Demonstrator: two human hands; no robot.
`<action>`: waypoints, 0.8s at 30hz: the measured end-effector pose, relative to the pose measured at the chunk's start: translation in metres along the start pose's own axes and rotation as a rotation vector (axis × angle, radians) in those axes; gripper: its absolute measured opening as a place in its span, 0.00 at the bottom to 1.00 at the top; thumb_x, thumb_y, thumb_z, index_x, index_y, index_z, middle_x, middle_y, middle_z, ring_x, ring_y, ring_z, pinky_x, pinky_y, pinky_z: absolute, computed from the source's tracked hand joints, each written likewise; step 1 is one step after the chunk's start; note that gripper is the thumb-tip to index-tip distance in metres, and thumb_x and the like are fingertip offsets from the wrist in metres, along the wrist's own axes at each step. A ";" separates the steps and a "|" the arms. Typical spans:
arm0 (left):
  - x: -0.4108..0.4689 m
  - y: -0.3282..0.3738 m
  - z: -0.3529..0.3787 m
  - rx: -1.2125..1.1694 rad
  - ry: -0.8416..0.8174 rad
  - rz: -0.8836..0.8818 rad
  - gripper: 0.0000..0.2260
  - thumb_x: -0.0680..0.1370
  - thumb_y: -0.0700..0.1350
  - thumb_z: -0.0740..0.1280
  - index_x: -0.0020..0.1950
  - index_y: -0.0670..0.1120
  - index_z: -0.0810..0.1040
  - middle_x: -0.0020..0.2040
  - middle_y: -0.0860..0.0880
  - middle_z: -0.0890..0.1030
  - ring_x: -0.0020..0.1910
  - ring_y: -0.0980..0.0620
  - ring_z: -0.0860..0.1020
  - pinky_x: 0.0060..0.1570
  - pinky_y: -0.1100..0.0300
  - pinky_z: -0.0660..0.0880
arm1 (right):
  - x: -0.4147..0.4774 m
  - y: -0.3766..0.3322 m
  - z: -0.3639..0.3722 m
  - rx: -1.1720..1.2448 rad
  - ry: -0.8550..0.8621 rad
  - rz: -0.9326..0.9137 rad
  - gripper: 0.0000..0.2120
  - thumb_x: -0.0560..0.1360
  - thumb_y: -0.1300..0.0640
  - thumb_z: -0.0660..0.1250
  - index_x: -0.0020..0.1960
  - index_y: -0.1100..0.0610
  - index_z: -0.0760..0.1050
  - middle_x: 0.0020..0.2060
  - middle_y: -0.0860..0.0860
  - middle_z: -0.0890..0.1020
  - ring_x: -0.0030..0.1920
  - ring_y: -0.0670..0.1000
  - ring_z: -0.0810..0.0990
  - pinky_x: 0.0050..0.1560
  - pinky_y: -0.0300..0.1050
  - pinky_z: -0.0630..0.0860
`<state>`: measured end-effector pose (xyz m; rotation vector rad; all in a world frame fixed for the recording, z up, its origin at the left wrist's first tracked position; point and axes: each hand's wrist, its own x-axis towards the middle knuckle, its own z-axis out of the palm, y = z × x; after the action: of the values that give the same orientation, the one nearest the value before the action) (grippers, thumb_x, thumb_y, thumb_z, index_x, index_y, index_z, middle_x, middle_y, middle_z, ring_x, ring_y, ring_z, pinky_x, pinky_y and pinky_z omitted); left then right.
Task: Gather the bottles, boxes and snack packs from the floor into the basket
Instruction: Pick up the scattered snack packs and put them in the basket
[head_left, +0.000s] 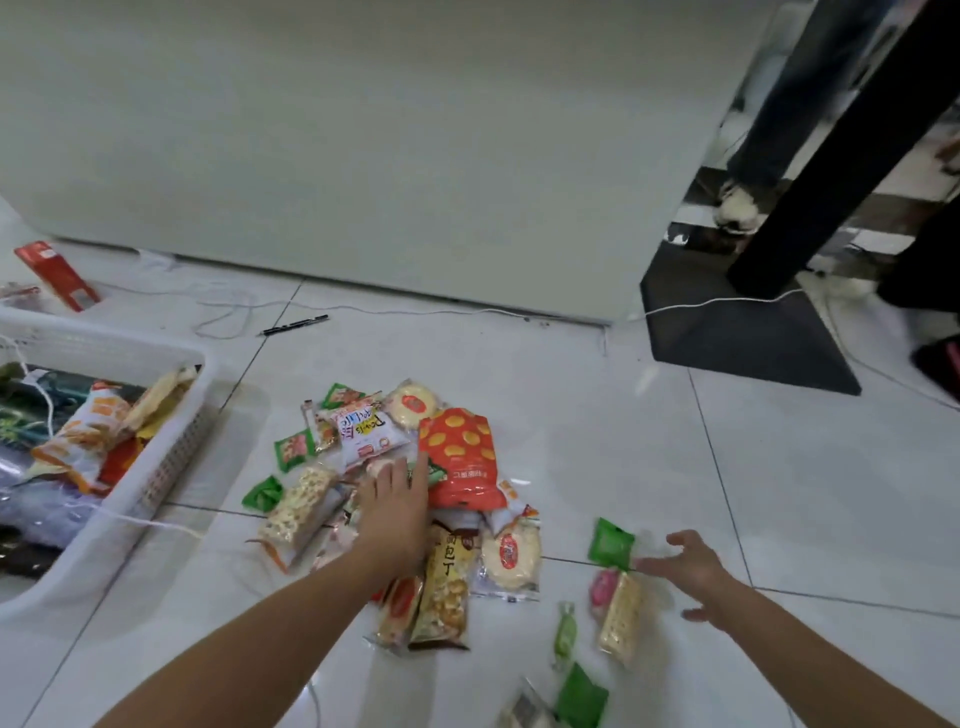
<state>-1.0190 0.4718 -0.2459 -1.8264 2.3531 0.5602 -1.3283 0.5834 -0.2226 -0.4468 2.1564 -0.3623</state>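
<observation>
The snack packs (447, 587) lie heaped on the floor (571, 415), near the basket (171, 457) on my left, with strays towards my right. I judge them light, slippery film, the round cakes crushable, so I'd scoop under edges or pinch sealed seams. My left hand (397, 499) rests flat, fingers straight, beside the red spotted bag (460, 457). My right hand (685, 564) hovers open by a green packet (610, 543).
</observation>
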 end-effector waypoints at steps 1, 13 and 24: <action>0.000 0.000 0.003 -0.012 0.041 -0.033 0.42 0.75 0.52 0.68 0.78 0.45 0.43 0.77 0.41 0.53 0.76 0.41 0.51 0.75 0.45 0.50 | 0.001 0.011 0.006 0.034 0.049 0.040 0.36 0.64 0.55 0.78 0.67 0.59 0.64 0.65 0.60 0.67 0.60 0.61 0.71 0.51 0.56 0.75; -0.014 -0.031 -0.009 -0.013 0.022 -0.251 0.33 0.72 0.53 0.69 0.72 0.43 0.59 0.65 0.43 0.72 0.64 0.44 0.71 0.59 0.49 0.75 | 0.006 0.035 0.085 0.159 0.147 0.219 0.43 0.56 0.51 0.82 0.62 0.66 0.66 0.60 0.64 0.71 0.62 0.63 0.71 0.59 0.50 0.71; -0.038 -0.066 -0.100 -0.277 0.345 -0.495 0.18 0.75 0.53 0.67 0.56 0.44 0.66 0.51 0.43 0.78 0.49 0.43 0.77 0.40 0.54 0.73 | -0.042 -0.072 0.075 0.319 0.384 -0.110 0.37 0.61 0.53 0.80 0.57 0.72 0.66 0.53 0.74 0.76 0.52 0.71 0.77 0.53 0.63 0.73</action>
<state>-0.9319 0.4579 -0.1563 -2.7042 1.9390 0.5587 -1.2308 0.5305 -0.2055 -0.3326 2.3865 -0.9011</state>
